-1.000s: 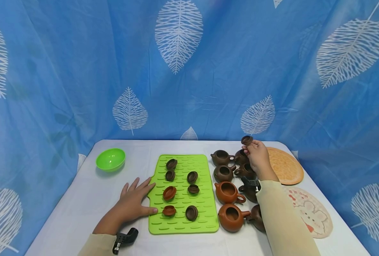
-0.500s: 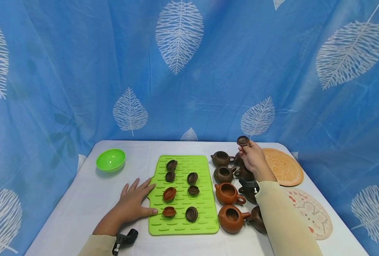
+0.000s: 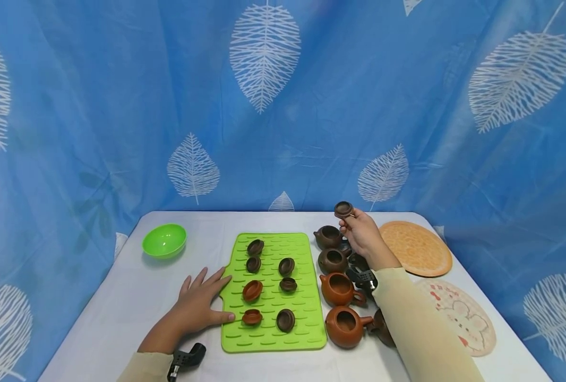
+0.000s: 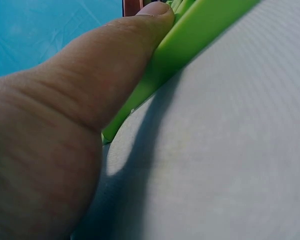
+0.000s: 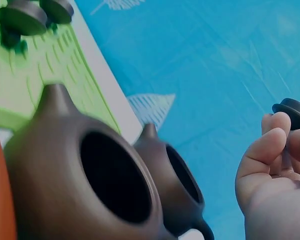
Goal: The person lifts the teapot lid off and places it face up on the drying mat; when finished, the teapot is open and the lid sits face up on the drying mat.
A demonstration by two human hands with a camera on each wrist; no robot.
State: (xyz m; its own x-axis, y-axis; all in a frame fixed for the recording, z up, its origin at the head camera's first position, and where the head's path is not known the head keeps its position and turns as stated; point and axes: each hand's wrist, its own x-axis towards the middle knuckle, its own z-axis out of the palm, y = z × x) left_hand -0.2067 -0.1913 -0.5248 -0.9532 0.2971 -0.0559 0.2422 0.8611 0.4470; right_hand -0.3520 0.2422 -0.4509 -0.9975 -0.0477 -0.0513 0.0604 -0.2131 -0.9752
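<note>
Pinched in my right hand (image 3: 365, 237) is a dark brown teapot lid (image 3: 343, 209), its underside tilted up. That hand is raised over the back of the teapots, near a dark teapot (image 3: 329, 236) without a lid. In the right wrist view the lid (image 5: 294, 111) shows at the right edge above the fingers. My left hand (image 3: 194, 305) lies spread with straight fingers at the left edge of the green mat (image 3: 307, 342); its thumb reaches over the rim. On the mat lie several loose lids, dark brown ones like this lid (image 3: 285, 320) and reddish ones like this lid (image 3: 252, 291).
Lidless teapots stand in two columns right of the mat, including a reddish teapot (image 3: 345, 326); my right arm covers part of them. Farther right lie an orange round mat (image 3: 421, 249) and a rabbit-print round mat (image 3: 469, 323). A green bowl (image 3: 164, 241) stands at back left.
My right hand has moved left with the lid, from above the right column of teapots towards the mat. The left hand has stayed in place.
</note>
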